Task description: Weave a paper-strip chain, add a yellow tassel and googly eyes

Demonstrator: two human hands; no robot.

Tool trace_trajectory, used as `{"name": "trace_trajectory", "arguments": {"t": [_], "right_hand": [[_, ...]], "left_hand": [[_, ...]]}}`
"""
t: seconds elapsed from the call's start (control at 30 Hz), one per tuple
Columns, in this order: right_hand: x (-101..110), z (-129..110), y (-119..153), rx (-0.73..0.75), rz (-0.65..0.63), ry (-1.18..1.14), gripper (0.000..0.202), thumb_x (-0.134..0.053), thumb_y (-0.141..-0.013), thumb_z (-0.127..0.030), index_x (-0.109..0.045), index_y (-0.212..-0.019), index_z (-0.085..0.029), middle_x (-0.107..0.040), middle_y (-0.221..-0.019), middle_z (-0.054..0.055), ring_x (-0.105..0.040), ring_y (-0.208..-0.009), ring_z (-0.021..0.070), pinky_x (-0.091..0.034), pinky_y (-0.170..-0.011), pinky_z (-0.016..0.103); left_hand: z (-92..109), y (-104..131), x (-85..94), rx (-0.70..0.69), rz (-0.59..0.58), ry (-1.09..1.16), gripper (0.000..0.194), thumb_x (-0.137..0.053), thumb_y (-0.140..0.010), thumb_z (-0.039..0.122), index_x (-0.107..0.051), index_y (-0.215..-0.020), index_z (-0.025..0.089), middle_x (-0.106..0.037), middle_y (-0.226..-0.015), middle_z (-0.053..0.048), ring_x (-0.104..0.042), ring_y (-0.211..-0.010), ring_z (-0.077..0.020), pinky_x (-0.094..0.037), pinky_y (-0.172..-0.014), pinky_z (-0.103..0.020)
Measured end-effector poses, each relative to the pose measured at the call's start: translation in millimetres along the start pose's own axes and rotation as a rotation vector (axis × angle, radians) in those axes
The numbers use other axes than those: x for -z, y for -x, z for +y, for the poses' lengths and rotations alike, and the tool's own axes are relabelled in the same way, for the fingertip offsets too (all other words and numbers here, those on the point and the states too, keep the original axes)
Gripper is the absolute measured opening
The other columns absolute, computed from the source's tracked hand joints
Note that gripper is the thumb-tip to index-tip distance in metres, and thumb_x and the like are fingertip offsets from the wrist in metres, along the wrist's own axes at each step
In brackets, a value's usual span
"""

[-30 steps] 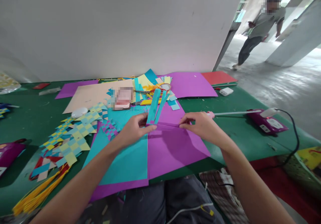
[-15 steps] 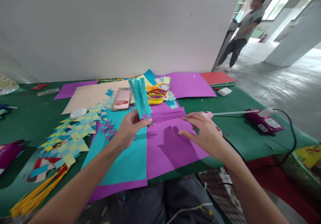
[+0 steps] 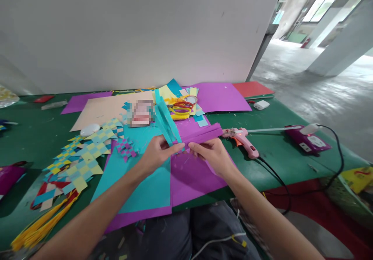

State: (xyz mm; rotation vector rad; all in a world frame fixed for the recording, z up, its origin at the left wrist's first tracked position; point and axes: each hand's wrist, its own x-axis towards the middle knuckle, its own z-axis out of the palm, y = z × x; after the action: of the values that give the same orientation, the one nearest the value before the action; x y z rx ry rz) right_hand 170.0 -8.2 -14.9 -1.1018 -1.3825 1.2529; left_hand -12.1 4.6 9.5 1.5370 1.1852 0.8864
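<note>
the left hand (image 3: 155,155) and the right hand (image 3: 214,153) meet over the middle of the desk (image 3: 279,159), between its far and near edges. the left is closed in a pinch on the lower end of the teal strips (image 3: 166,120), which slant up toward the far edge; the right pinches the near end of the purple strips (image 3: 205,133), which extend toward the right edge. the two sets cross at the fingertips, and this close grip probably serves to keep the crossing aligned while the long ends remain loose. beneath lie a teal sheet (image 3: 140,186) and a purple sheet (image 3: 198,174), both reaching the near edge, perhaps as a work surface. the pink glue gun (image 3: 246,141) rests just beyond the tips of the purple strips, its handle angled toward the near edge, presumably for easy reach by the right hand. scissors (image 3: 182,107) lie nearer the far edge; woven pieces (image 3: 93,159) occupy the left part. the forearms converge from the near side, elbows apart; both thumbs lie uppermost, nearly tip to tip, with the other fingers curled and partly hidden below the strips.
</note>
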Motion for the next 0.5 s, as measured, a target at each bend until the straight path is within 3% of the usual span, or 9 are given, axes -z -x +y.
{"name": "trace_trajectory", "arguments": {"t": [0.23,0.4,0.5], "right_hand": [[-0.2,-2.8,2.7,0.008,-0.025,-0.061,0.037,-0.066,-0.078,-0.042,-0.057,-0.053,-0.016,-0.052,-0.050,-0.002,-0.044,-0.048,0.0089,-0.030,-0.048,0.025],[-2.2,0.6,3.1,0.019,-0.021,-0.212,0.026,-0.070,-0.076,-0.035,-0.061,-0.060,-0.016,-0.051,-0.052,-0.004,-0.044,-0.049,0.0080,-0.031,-0.048,0.023],[-2.2,1.2,3.9,0.021,0.012,-0.214,0.026,-0.071,-0.074,-0.035,-0.062,-0.059,-0.016,-0.053,-0.054,-0.004,-0.044,-0.050,0.0083,-0.033,-0.049,0.023]], "left_hand": [[0.7,1.8,-2.2,-0.031,0.048,-0.172,0.033,-0.070,-0.070,0.042,-0.061,-0.054,0.014,-0.052,-0.048,0.001,-0.045,-0.046,-0.0105,-0.034,-0.044,-0.022],[2.7,3.9,-4.2,-0.069,0.029,-0.127,0.028,-0.068,-0.071,0.039,-0.063,-0.059,0.015,-0.060,-0.056,0.001,-0.050,-0.052,-0.0115,-0.041,-0.050,-0.023],[2.1,3.9,-3.9,-0.022,0.027,-0.172,0.030,-0.070,-0.070,0.040,-0.063,-0.058,0.014,-0.059,-0.053,0.000,-0.051,-0.050,-0.0128,-0.040,-0.046,-0.023]]}}
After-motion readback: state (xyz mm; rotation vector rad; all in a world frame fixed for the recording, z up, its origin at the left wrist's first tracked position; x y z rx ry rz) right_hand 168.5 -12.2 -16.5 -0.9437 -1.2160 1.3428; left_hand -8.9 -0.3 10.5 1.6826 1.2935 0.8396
